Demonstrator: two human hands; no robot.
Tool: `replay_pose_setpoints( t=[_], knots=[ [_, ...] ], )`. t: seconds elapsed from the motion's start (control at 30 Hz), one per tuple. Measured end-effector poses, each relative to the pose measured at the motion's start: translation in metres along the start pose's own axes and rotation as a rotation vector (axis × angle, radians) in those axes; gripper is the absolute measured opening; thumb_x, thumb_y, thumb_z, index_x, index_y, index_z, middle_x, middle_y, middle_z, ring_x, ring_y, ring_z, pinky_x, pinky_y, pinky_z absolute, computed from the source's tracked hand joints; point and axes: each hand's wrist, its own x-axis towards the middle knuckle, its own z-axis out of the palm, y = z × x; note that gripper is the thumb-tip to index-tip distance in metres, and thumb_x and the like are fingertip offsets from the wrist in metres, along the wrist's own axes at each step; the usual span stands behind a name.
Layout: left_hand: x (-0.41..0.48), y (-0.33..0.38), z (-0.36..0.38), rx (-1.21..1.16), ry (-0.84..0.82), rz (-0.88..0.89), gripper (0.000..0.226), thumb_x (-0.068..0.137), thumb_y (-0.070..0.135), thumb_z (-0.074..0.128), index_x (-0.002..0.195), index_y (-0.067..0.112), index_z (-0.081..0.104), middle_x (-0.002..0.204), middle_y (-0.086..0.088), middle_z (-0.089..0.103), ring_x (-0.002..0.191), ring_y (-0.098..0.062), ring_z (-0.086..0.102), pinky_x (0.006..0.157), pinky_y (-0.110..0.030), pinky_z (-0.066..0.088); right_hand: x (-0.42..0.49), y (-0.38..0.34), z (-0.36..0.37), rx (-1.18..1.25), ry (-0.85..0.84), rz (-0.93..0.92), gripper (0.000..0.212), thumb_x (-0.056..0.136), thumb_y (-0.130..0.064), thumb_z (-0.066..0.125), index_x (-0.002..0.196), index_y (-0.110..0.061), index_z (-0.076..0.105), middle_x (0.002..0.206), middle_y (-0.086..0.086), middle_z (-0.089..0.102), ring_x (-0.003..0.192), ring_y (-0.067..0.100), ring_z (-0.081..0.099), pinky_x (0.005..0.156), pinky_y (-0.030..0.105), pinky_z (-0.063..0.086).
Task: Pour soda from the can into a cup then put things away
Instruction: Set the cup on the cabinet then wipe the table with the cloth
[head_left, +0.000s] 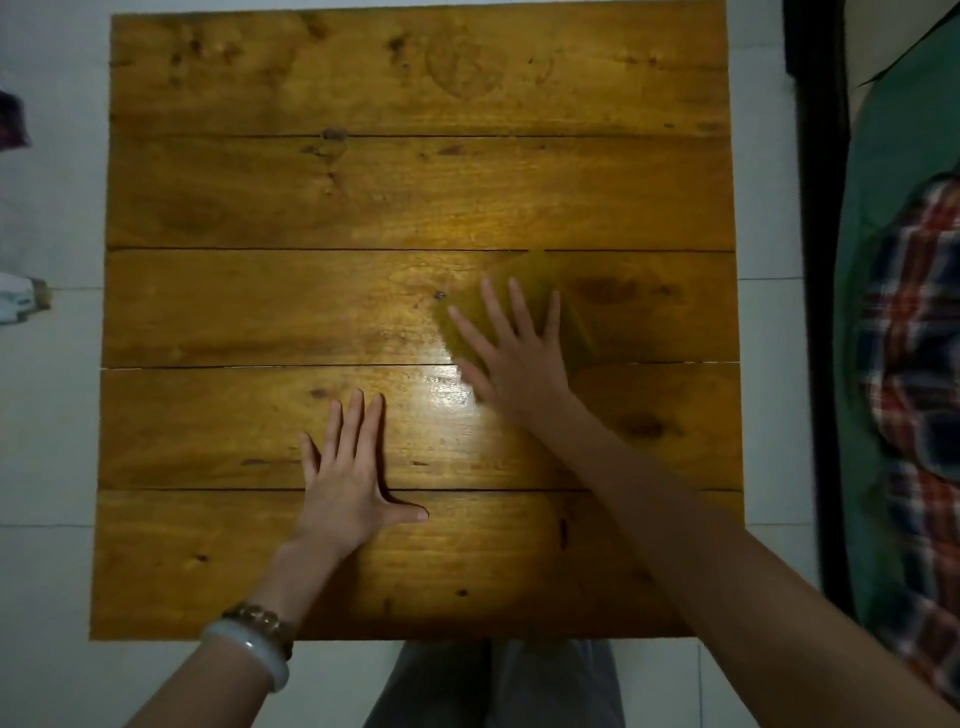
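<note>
No can and no cup show anywhere in the head view. My left hand (343, 483) lies flat on the wooden table (363, 192), fingers straight and thumb spread out to the right. My right hand (514, 358) presses with straight, spread fingers on a yellow-olive cloth (574, 322) right of the table's middle. That cloth and the hand look blurred by motion. The cloth's edges stick out beyond the fingertips and to the right of the palm. A white bangle and a beaded bracelet sit on my left wrist.
White tiled floor surrounds the table. To the right runs a dark frame (821, 260) with a green sheet and a plaid fabric (914, 364) beyond it. A small white object (15, 301) lies on the floor at the left edge. My grey-trousered legs (498, 686) are under the near edge.
</note>
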Motion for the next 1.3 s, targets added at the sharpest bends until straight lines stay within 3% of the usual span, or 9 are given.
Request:
replay_pose_setpoints(
  t=[0.27,0.4,0.53,0.67,0.8,1.0,1.17,1.23,1.3],
  knots=[
    [0.001,0.0,-0.002,0.015,-0.065,-0.021,0.144,0.049,0.073,0.07,0.136,0.024,-0.035,0.146,0.005,-0.041,0.135,-0.02,-0.037,0.112,-0.054,-0.014,-0.104,0.03,0.017,-0.055,-0.033,-0.438,0.059,0.091,-0.058,0.032,0.146,-0.04,0.019,0.155,0.002,0.02,0.141,0.03,0.019,0.106,0.067,0.012],
    [0.001,0.001,-0.004,0.017,-0.084,-0.033,0.143,0.05,0.074,0.068,0.135,0.026,-0.037,0.145,0.004,-0.042,0.135,-0.022,-0.037,0.11,-0.053,-0.016,-0.048,0.059,0.002,-0.078,-0.001,-0.225,0.058,0.092,-0.057,0.031,0.146,-0.039,0.023,0.155,0.005,0.023,0.142,0.032,0.018,0.106,0.07,0.01],
    [0.002,0.002,-0.006,0.017,-0.082,-0.05,0.144,0.049,0.074,0.069,0.134,0.029,-0.037,0.146,0.005,-0.041,0.135,-0.021,-0.036,0.111,-0.053,-0.015,0.013,0.004,-0.008,-0.006,-0.026,-0.091,0.057,0.092,-0.057,0.029,0.145,-0.035,0.028,0.154,0.009,0.026,0.14,0.037,0.022,0.104,0.073,0.009],
    [0.001,0.003,-0.006,0.023,-0.076,-0.052,0.144,0.05,0.074,0.07,0.136,0.028,-0.035,0.147,0.005,-0.04,0.135,-0.02,-0.037,0.112,-0.053,-0.014,-0.025,-0.018,0.007,-0.004,-0.045,-0.421,0.06,0.091,-0.055,0.035,0.146,-0.034,0.025,0.155,0.008,0.021,0.142,0.036,0.016,0.104,0.072,0.007],
    [0.002,0.001,-0.004,0.024,-0.08,-0.053,0.144,0.049,0.075,0.068,0.135,0.028,-0.037,0.146,0.004,-0.041,0.134,-0.022,-0.038,0.11,-0.051,-0.018,-0.098,0.031,0.016,-0.064,-0.08,-0.587,0.061,0.089,-0.055,0.037,0.146,-0.037,0.023,0.155,0.003,0.02,0.141,0.032,0.018,0.105,0.07,0.01],
    [0.004,0.0,-0.003,0.001,-0.103,-0.064,0.147,0.047,0.075,0.068,0.13,0.032,-0.045,0.144,0.006,-0.043,0.131,-0.017,-0.043,0.109,-0.05,-0.02,-0.022,0.09,-0.005,-0.075,-0.035,-0.296,0.058,0.09,-0.053,0.033,0.145,-0.038,0.022,0.153,0.004,0.029,0.141,0.032,0.02,0.105,0.071,0.012],
    [0.004,0.001,-0.002,-0.01,-0.094,-0.073,0.149,0.045,0.072,0.072,0.13,0.035,-0.044,0.148,0.005,-0.038,0.135,-0.018,-0.038,0.109,-0.05,-0.02,0.105,0.037,-0.022,-0.028,0.019,-0.131,0.058,0.093,-0.056,0.019,0.147,-0.036,0.02,0.156,0.007,0.019,0.142,0.035,0.016,0.104,0.074,0.006],
    [0.003,0.002,-0.003,0.004,-0.095,-0.079,0.148,0.046,0.073,0.071,0.132,0.033,-0.043,0.147,0.006,-0.04,0.134,-0.019,-0.039,0.109,-0.05,-0.021,0.119,0.003,-0.023,-0.012,0.003,-0.156,0.059,0.092,-0.058,0.018,0.147,-0.035,0.021,0.156,0.008,0.019,0.142,0.037,0.014,0.103,0.074,0.005],
    [0.003,0.002,-0.003,0.02,-0.089,-0.084,0.147,0.047,0.074,0.069,0.134,0.03,-0.04,0.145,0.006,-0.042,0.133,-0.02,-0.039,0.109,-0.049,-0.02,0.104,-0.019,-0.017,0.003,0.001,-0.326,0.057,0.093,-0.056,0.026,0.145,-0.033,0.03,0.154,0.009,0.027,0.141,0.037,0.021,0.104,0.073,0.008]
  ],
)
